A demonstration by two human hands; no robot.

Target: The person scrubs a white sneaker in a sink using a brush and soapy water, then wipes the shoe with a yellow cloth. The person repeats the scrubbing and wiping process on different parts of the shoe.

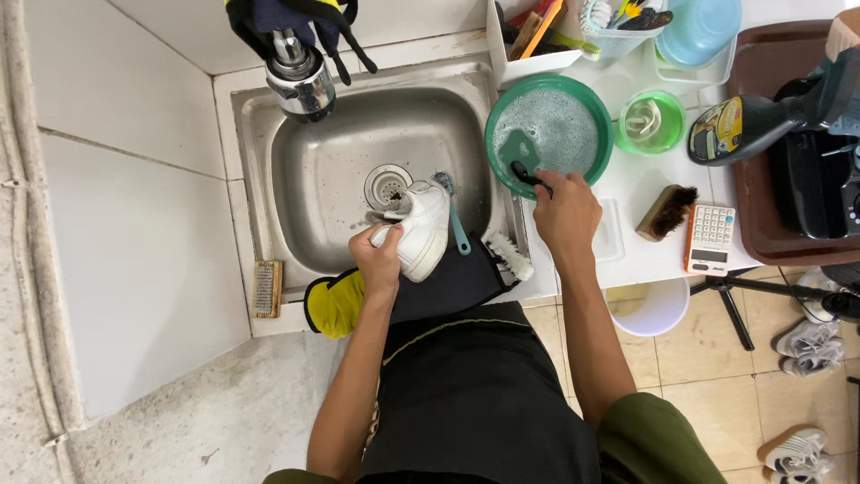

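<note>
At the far left, a small wooden scrub brush [266,289] lies on the white ledge beside the steel sink [313,170]. A yellow and black glove [336,305] hangs over the sink's front edge, just left of the person's left arm. Above the basin, the chrome tap [300,81] points down toward the drain.

The left hand [381,260] is closed around the heel end of a white sneaker [421,229], holding it tilted over the basin near the drain, its opening turned toward the drain. A blue-handled brush [455,220] rests in the sink just to the right of the shoe, and a white-bristled brush [509,254] lies on the front rim nearby.

Further right, the right hand [564,211] grips the handle of a dark brush [527,175], whose head dips into a green basin [549,134] of soapy, foamy water standing on the white counter. Beside it sits a small green bowl [650,122]. A brown-bristled wooden brush [667,211] and a white calculator [711,237] lie on the counter to the right of the hand. A dark spray bottle [752,125] lies across the brown tray [779,63] at the far right. Below the counter, a white bucket [652,309] stands on the tiled floor.
</note>
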